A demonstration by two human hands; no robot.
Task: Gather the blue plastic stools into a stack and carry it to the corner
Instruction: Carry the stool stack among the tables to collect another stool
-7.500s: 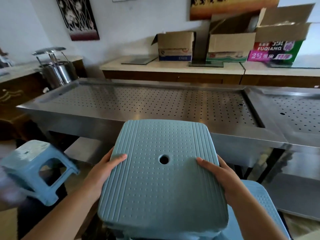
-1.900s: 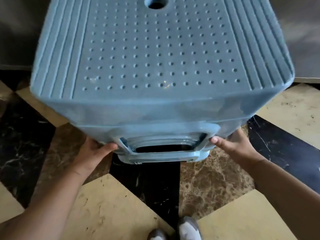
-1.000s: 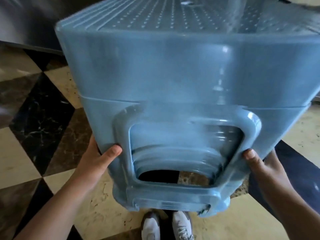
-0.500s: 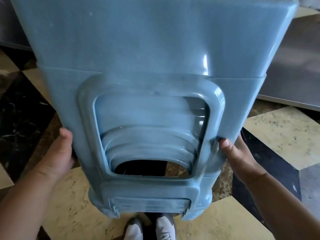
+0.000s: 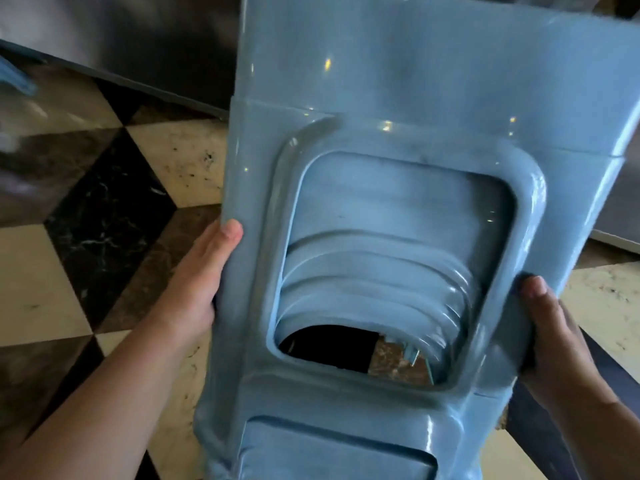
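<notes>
A tall stack of blue plastic stools (image 5: 415,91) fills the middle and right of the head view, held up off the floor and tilted toward me. Its side opening shows several nested rims inside. My left hand (image 5: 197,289) grips the stack's left leg, thumb on the front face. My right hand (image 5: 554,327) grips the right leg, thumb on the front edge, its fingers hidden behind the plastic.
The floor (image 5: 104,220) is tiled in cream, brown and black diamonds. A stainless steel counter front (image 5: 121,46) runs across the upper left, and more steel (image 5: 620,202) shows at the right edge. A blurred blue shape (image 5: 14,77) sits at the far left.
The stack has shifted right and closer in view. My left hand has moved onto the stack's left leg with the thumb in front. My shoes are no longer visible.
</notes>
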